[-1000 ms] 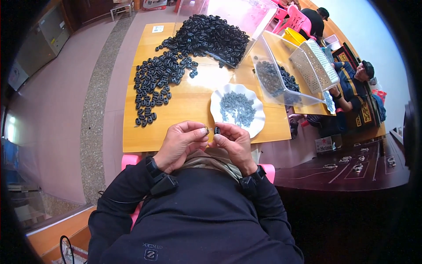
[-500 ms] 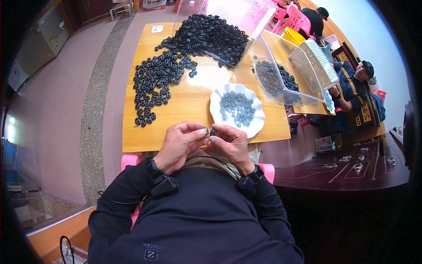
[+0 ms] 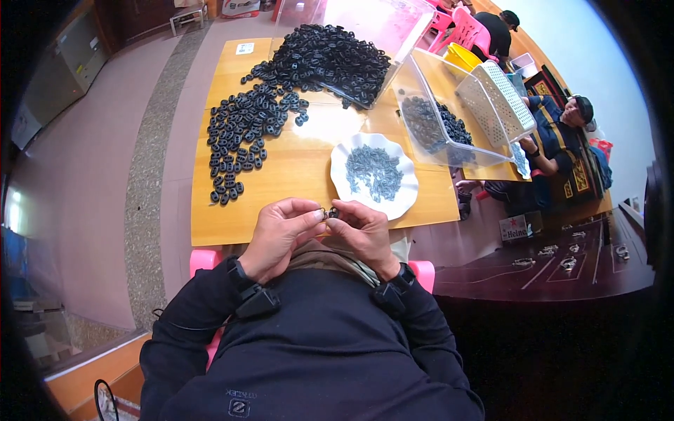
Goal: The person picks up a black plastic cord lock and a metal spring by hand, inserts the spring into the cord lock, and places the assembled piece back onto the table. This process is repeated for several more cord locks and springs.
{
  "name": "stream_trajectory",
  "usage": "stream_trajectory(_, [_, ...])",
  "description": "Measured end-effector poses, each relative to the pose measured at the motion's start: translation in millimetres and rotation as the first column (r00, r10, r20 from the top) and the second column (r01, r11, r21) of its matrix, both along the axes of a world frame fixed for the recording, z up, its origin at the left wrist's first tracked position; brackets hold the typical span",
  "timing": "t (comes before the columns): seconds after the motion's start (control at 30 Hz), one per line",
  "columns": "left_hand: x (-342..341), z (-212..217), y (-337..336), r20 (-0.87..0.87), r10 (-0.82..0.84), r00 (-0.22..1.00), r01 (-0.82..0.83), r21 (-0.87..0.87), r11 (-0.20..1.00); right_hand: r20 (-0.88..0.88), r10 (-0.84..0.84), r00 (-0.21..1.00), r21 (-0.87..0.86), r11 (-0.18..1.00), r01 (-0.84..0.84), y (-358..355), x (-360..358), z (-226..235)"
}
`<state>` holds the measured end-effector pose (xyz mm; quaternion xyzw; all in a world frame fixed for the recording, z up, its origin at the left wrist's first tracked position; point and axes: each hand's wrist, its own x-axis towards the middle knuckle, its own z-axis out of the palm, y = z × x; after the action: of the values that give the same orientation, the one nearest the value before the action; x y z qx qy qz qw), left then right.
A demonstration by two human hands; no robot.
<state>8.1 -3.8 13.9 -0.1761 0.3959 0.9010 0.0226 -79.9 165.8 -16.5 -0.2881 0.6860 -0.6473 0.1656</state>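
Observation:
Over the table's near edge, my left hand [image 3: 286, 230] pinches a tiny metal-looking piece [image 3: 324, 213] between thumb and forefinger. Facing it, the thumb and fingers of my right hand [image 3: 365, 235] close on a small black oval piece [image 3: 333, 211]. The two pieces meet or nearly meet; whether one is inside the other I cannot tell. Just beyond my right hand stands a white wavy-rimmed plate [image 3: 340, 172] holding a heap of small grey metal parts [image 3: 379, 174]. Loose black two-holed oval pieces [image 3: 242, 126] lie spread on the table's left side.
A tipped clear bin [image 3: 414, 38] spills a large pile of black pieces [image 3: 330, 63] at the back of the wooden table [image 3: 295, 168]. Right of it are another clear bin [image 3: 421, 130], a white perforated basket [image 3: 502, 105] and a seated person [image 3: 558, 133].
My fingertips have come slightly closer together, bringing the metal piece up to the black oval piece. The whole view has shifted a little.

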Motion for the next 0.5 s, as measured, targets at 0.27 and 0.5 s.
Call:
stream_trajectory(0.27, [-0.9, 0.2, -0.3, -0.009, 0.016, 1.000, -0.016, 0.008, 1.000, -0.224, 0.054, 0.973, -0.008, 0.998, -0.057, -1.6, -3.6, -1.0])
stream_trajectory(0.5, [-2.1, -2.7, -0.7, -0.011, 0.047, 0.999, -0.047, 0.001, 0.999, 0.195, 0.089, 0.977, -0.060, 0.995, -0.078, 1.2, 0.1, -1.2])
